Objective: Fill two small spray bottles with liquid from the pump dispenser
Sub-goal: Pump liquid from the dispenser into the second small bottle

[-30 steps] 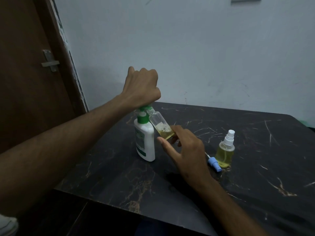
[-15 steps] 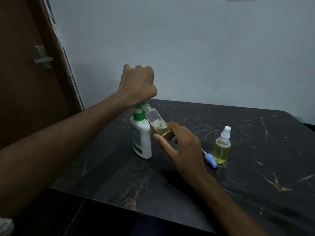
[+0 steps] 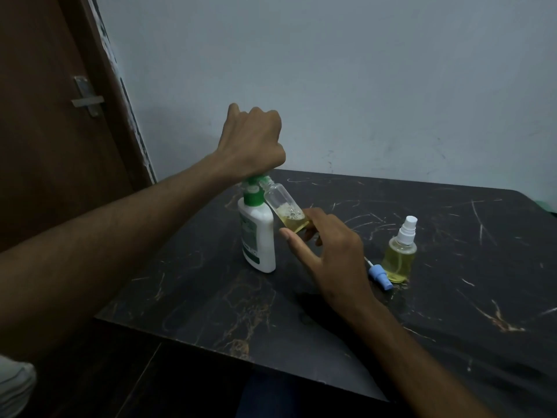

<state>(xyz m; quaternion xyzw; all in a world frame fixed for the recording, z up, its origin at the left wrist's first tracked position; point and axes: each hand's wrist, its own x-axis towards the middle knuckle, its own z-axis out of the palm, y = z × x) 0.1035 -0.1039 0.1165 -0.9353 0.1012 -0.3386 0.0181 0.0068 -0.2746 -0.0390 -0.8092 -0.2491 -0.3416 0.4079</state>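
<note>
Black marbled table (image 3: 331,312) against pale wall (image 3: 361,86), brown door (image 3: 45,131) left. Left hand (image 3: 251,143) fisted on pump dispenser (image 3: 257,233). Right hand (image 3: 334,254) pinches tilted open bottle (image 3: 284,208) at spout. Filled spray bottle (image 3: 399,256) right, blue sprayer (image 3: 380,275) beside it.

A plain room in a home: a dark marble-patterned desk (image 3: 331,312) against a bare pale wall (image 3: 331,70), beside a brown wooden door (image 3: 45,146).

White plastic pump dispenser bottle (image 3: 259,236): green collar, green pump head, green label print. Tilted clear small bottle (image 3: 284,209): pale yellow liquid, white foam. Right, capped clear spray bottle (image 3: 399,257): yellow liquid, white nozzle. Loose light-blue spray cap (image 3: 380,276). Black marble-pattern tabletop (image 3: 211,297): tan-white veins. Far pale grey-blue wall (image 3: 361,86); left brown wooden door (image 3: 45,146).
</note>
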